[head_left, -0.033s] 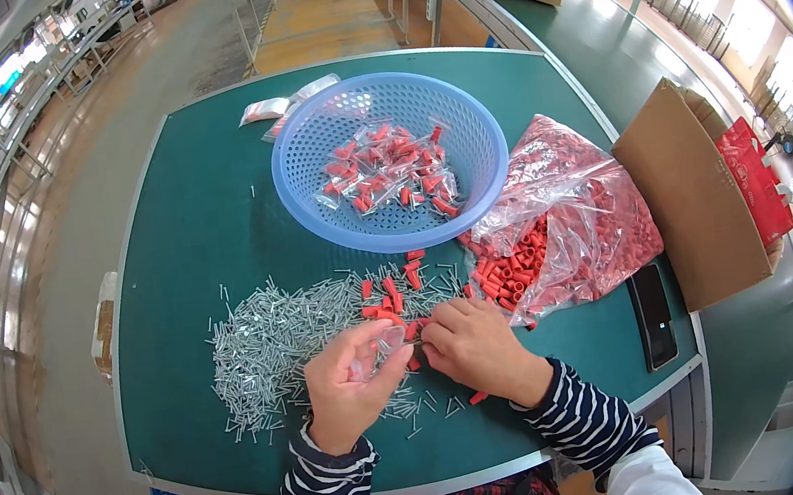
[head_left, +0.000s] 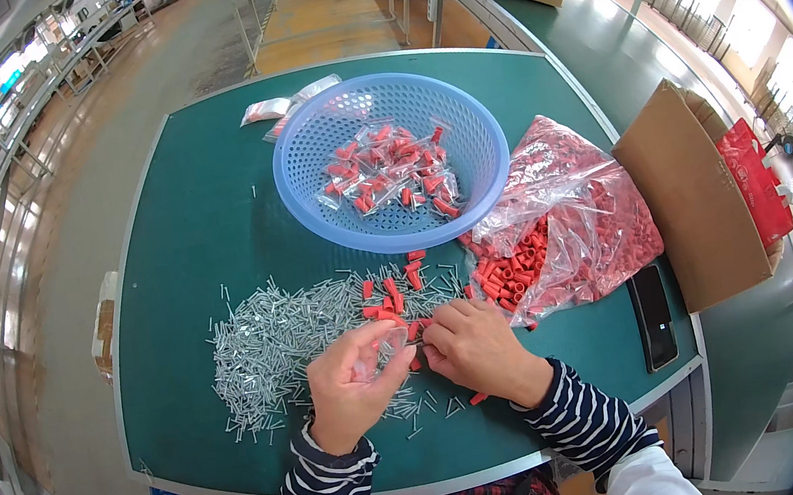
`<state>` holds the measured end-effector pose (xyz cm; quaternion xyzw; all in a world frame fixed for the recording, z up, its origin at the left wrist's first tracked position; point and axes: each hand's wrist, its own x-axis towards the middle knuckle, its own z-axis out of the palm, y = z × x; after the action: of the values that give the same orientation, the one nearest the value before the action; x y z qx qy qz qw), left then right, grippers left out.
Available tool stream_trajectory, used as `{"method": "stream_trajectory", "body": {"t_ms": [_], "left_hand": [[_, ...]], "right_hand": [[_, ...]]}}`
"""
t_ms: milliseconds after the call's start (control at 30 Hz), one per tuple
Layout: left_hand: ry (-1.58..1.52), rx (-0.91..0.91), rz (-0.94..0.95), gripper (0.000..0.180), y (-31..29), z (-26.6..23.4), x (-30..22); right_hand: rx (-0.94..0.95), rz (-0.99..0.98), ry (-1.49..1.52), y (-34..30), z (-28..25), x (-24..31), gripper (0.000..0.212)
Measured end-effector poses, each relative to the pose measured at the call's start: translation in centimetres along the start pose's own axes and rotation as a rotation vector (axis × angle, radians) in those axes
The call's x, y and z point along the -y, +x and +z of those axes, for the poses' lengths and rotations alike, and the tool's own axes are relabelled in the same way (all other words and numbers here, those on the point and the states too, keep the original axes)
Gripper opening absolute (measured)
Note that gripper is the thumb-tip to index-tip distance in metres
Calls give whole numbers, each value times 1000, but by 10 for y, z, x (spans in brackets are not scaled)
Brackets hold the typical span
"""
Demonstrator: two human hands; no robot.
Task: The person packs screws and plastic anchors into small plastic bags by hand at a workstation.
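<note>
My left hand [head_left: 351, 386] is closed around a small clear plastic bag [head_left: 391, 340], its thumb and index finger curved about the open-looking side. Against that bag, my right hand [head_left: 475, 347] pinches its fingertips together. What it grips is hidden behind the fingers. Beneath and left of both hands spreads a heap of silver screws [head_left: 270, 349]. Several loose red plastic sleeves [head_left: 391, 293] lie on the screws just beyond my fingers.
A blue perforated basket [head_left: 295, 196] holds clear bags with red sleeves and screws. Right of it lies a large plastic bag [head_left: 602, 210] of red sleeves. A black phone [head_left: 653, 319] and a cardboard box [head_left: 697, 208] are at the right; small packets [head_left: 266, 110] lie at the back.
Both hands stay at nearly the same place. The left hand and the small bag have shifted very slightly to the right.
</note>
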<state>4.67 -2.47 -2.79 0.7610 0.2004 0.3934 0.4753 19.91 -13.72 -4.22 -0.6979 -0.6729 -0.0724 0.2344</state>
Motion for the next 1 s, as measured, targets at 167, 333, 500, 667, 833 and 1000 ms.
{"method": "stream_trajectory", "body": {"t_ms": [167, 333, 500, 667, 833, 1000], "left_hand": [[72, 60, 64, 35, -2, 2, 4], [57, 102, 51, 36, -4, 5, 3], [33, 113, 80, 38, -5, 8, 3], [28, 17, 17, 37, 0, 0, 4], [71, -63, -34, 35, 5, -8, 3], [67, -119, -73, 33, 5, -10, 1]], "right_hand": [[-127, 117, 270, 0, -11, -6, 8], [-172, 364, 703, 2, -36, 5, 16], [-214, 269, 818, 11, -39, 14, 15], [-158, 409, 741, 3, -31, 4, 16], [83, 225, 565, -4, -15, 22, 20], [104, 126, 329, -7, -3, 18, 27]]}}
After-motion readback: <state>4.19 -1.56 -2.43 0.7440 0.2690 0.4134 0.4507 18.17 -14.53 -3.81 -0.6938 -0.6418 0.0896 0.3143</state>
